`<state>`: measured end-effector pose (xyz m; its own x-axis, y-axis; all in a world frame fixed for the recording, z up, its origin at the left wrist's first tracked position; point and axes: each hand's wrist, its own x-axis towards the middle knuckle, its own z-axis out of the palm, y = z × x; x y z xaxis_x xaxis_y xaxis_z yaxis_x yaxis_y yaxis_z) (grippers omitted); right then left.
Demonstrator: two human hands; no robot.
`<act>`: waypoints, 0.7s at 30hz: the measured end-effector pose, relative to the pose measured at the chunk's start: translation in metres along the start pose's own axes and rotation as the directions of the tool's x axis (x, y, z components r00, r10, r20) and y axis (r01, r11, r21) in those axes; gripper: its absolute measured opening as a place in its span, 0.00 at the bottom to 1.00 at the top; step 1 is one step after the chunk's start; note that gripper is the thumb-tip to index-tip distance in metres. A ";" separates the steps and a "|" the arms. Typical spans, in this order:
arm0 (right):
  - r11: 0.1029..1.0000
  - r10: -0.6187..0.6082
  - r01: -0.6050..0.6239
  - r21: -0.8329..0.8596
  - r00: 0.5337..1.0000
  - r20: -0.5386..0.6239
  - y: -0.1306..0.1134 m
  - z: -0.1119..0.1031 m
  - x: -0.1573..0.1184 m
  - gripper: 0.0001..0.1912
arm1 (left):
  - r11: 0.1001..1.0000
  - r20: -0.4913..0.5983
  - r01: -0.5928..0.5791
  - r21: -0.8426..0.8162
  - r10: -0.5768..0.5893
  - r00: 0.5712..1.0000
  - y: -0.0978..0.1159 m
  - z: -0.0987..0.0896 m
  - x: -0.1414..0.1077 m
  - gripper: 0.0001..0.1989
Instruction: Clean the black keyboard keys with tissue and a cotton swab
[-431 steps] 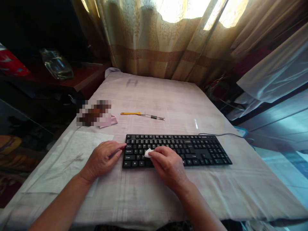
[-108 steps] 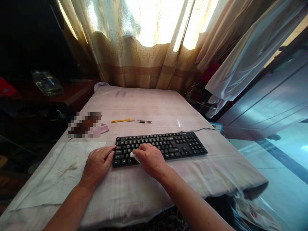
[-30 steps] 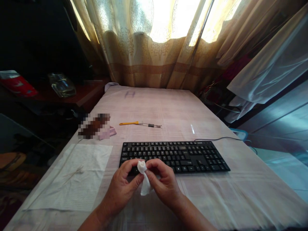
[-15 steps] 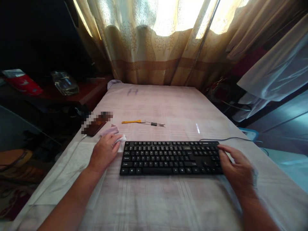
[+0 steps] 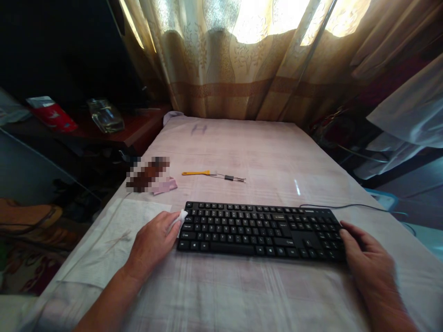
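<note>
A black keyboard (image 5: 238,230) lies flat on the cloth-covered surface, its cable running off to the right. My left hand (image 5: 152,242) pinches a small white wipe (image 5: 182,215), pressed against the keyboard's left edge near the upper corner. At the opposite end, my right hand (image 5: 370,258) grips the keyboard's right edge between thumb and fingers. Beyond the keyboard are a yellow-handled brush (image 5: 195,173) and a thin wire tool with a dark grip (image 5: 229,177). A folded pink cloth (image 5: 165,186) rests past my left hand.
A white paper towel (image 5: 138,214) with thin cotton swabs (image 5: 119,240) on it lies at left. Behind it is a pixelated object (image 5: 147,175) with a white cord. A glass jar (image 5: 105,115) and red packet (image 5: 53,115) stand on a side shelf. Curtains (image 5: 221,69) hang behind.
The view has shifted, so most things appear farther right. My left hand has come down along the keyboard's left end, bringing the wipe against its edge. My right hand stays at the right end.
</note>
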<state>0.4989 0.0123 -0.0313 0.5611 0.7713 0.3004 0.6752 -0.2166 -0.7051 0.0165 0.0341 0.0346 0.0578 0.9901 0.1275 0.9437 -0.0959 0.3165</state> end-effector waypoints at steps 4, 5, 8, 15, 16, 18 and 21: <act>0.987 0.161 -0.160 0.023 0.986 -0.047 -0.013 0.003 -0.005 0.26 | 0.998 -0.030 0.038 -0.048 -0.039 0.999 -0.005 0.007 -0.012 0.19; 0.986 0.162 -0.160 0.044 0.986 -0.042 -0.016 0.005 -0.005 0.26 | 0.997 -0.030 0.050 -0.067 -0.053 0.998 -0.007 0.009 -0.013 0.19; 0.988 0.109 -0.104 0.116 0.993 -0.037 -0.019 0.011 -0.005 0.24 | 0.986 -0.018 0.127 -0.104 -0.130 0.991 -0.010 0.012 -0.009 0.21; 0.968 -0.020 0.022 0.249 1.000 -0.010 -0.024 0.037 0.008 0.19 | 0.943 0.101 0.334 0.011 -0.333 0.937 -0.004 -0.004 0.031 0.22; 0.965 -0.031 0.031 0.260 1.000 -0.004 -0.026 0.041 0.011 0.19 | 0.941 0.110 0.336 0.031 -0.337 0.935 -0.003 -0.007 0.038 0.23; 0.963 -0.061 0.057 0.264 0.998 0.006 -0.030 0.049 0.017 0.19 | 0.947 0.118 0.318 0.053 -0.322 0.939 -0.003 -0.009 0.050 0.24; 0.967 -0.118 0.116 0.227 0.993 -0.004 -0.034 0.057 0.022 0.17 | 0.952 0.122 0.298 0.066 -0.304 0.945 -0.007 -0.008 0.056 0.25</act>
<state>0.4614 0.0704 -0.0372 0.4792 0.7892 0.3840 0.6094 0.0157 -0.7927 0.0103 0.0894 0.0471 -0.1929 0.9770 -0.0906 0.9373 0.2108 0.2776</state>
